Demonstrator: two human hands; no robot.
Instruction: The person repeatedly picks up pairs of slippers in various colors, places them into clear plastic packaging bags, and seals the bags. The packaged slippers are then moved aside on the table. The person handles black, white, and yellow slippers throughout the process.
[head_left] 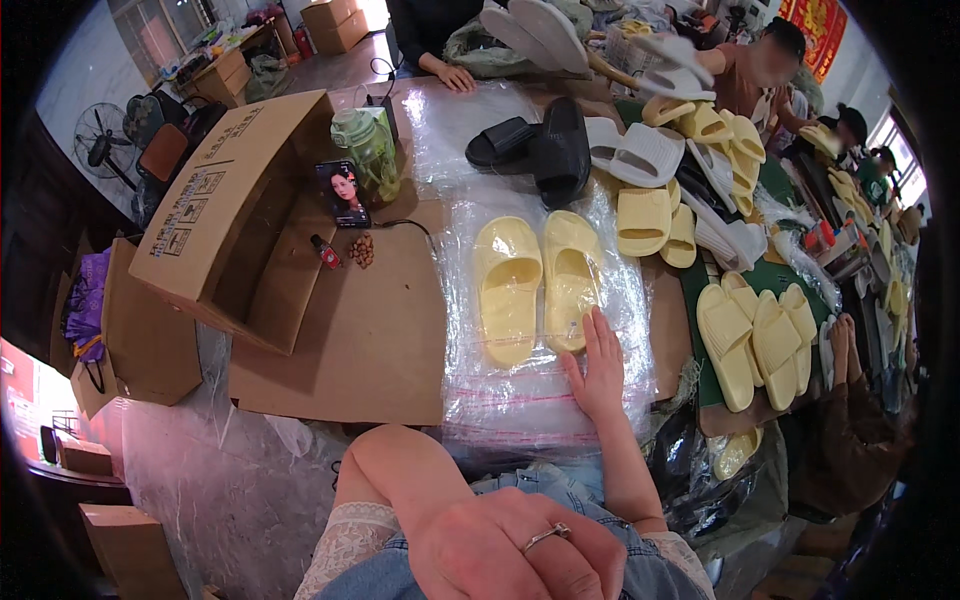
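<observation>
A pair of pale yellow slippers, the left slipper [508, 320] and the right slipper [572, 300], lies side by side on clear plastic bags [500, 405] with thin red lines. I cannot tell whether clear film also covers the slippers. My right hand [600, 375] lies flat on the plastic, its fingers stretched out beside the near end of the right slipper. Raised close to the camera at the bottom, my left hand [515, 550] wears a ring. Its fingers are curled in and their tips are hidden, so anything inside does not show.
Left stand an open cardboard box [225, 200], a phone [343, 195], a green bottle [365, 150], a small dark bottle [326, 252] and nuts [362, 250]. Black slides [560, 150] lie beyond the bags. Yellow and white slippers [725, 345] crowd the right. Other people work across the table and at right.
</observation>
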